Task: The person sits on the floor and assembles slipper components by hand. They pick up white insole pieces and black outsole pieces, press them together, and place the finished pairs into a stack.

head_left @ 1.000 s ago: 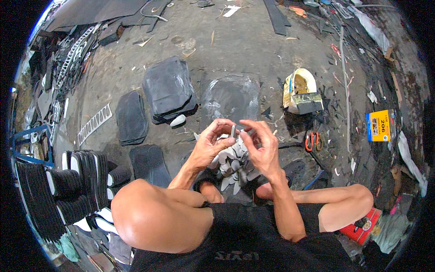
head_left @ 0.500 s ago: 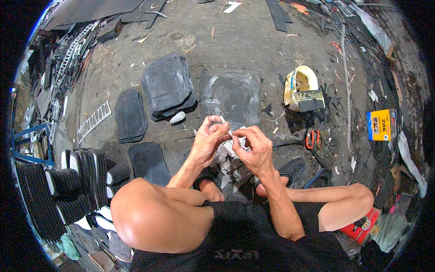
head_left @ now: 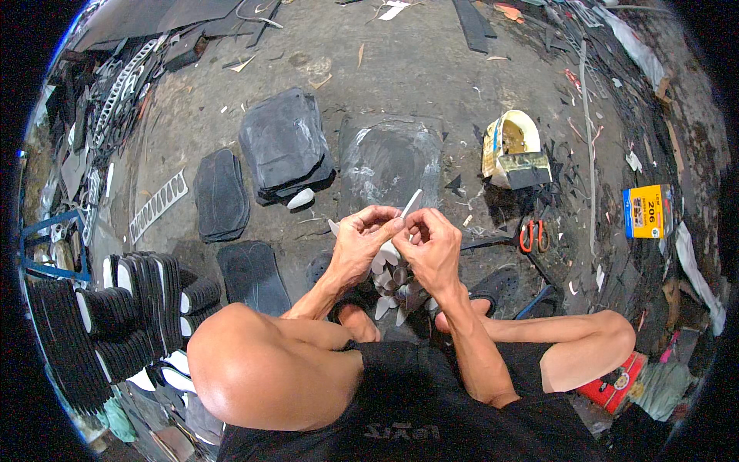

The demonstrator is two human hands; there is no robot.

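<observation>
In front of my crossed legs, my two hands meet with their fingertips pinched together. A slim white strip-like piece (head_left: 412, 202) sticks up between them. My right hand (head_left: 433, 248) is closed on it, and the fingertips of my left hand (head_left: 360, 245) press at its lower end. Another white tip (head_left: 333, 226) pokes out at the outer side of my left hand; how it is held is hidden. Just below my hands, between my feet, lies a heap of pale grey-white petal-shaped pieces (head_left: 402, 286).
Ahead lie a stack of dark sheets (head_left: 283, 142), a white oval piece (head_left: 301, 199) and a dark worn mat (head_left: 391, 165). To the right are a cut-open container (head_left: 512, 142) and orange-handled scissors (head_left: 527, 236). Stacked black, white-edged sole shapes (head_left: 138, 304) stand at left.
The white piece between my hands has turned from leaning left to leaning right and shows more of its length. My hands have shifted slightly and drawn closer together.
</observation>
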